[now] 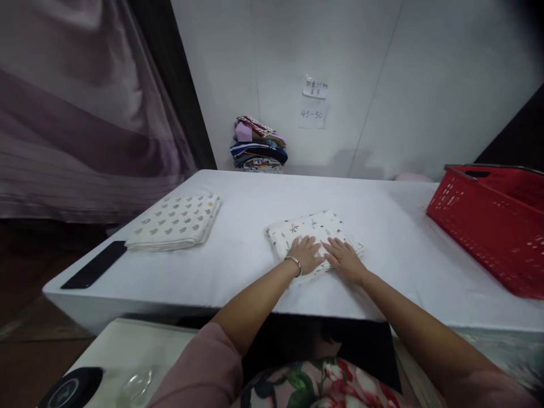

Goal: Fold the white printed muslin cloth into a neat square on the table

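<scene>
A folded white cloth with small dark prints (304,229) lies on the white table (382,226) just ahead of me. Both hands rest flat on its near half, side by side. My left hand (306,253), with a thin bracelet at the wrist, has its fingers stretched out over the cloth. My right hand (343,258) presses down next to it, fingers also spread. Neither hand grips anything.
A second folded cloth with grey shapes (175,222) lies at the table's left, with a black phone (94,264) by the corner. A red plastic basket (493,224) stands at the right. A pile of coloured fabrics (258,145) sits against the far wall under paper notes (313,102).
</scene>
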Tool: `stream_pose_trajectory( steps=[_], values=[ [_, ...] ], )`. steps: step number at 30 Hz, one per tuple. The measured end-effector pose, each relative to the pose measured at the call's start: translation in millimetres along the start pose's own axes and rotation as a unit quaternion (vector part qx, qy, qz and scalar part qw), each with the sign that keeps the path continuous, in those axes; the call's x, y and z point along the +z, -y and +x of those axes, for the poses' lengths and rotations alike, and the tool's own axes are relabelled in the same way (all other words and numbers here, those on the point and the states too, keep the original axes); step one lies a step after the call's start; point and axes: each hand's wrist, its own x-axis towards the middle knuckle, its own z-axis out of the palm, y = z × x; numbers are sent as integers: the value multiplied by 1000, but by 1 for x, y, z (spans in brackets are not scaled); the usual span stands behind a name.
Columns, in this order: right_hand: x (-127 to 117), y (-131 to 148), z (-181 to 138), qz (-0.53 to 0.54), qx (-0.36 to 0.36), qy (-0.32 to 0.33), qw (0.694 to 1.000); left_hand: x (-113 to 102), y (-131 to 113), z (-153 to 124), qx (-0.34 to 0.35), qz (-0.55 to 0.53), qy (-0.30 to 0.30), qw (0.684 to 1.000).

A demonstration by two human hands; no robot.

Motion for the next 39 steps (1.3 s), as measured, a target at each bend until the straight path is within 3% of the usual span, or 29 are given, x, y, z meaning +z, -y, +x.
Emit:
stream_pose_trajectory(
  steps=[4,11,13,15,17,19,26,30,35,39],
  values=[
    [-14,-2,15,56,-1,-2,998,16,4,1,4,5,19,1000],
    [-37,56,97,-31,-126,-139,982,12,4,-2,1,9,43,999],
    [-30,54,115,-66,-107,-131,983,13,5,-4,1,18,36,999],
    [-16,38,126,-89,-34,-88,992,16,6,-6,5,25,30,999],
    [-1,19,130,-98,38,-46,993,19,6,-7,10,28,33,999],
    [9,5,131,-99,63,-29,993,21,7,-7,14,28,33,999],
    [1,5,134,-94,53,-13,994,19,6,-6,12,14,29,999],
    [-7,-12,123,-96,43,-17,994,19,7,-7,11,7,19,1000],
    [0,-33,108,-130,50,-49,989,21,5,-10,19,-8,12,1000],
    [3,-35,109,-136,38,-51,989,8,2,-4,23,-35,26,999]
  ],
)
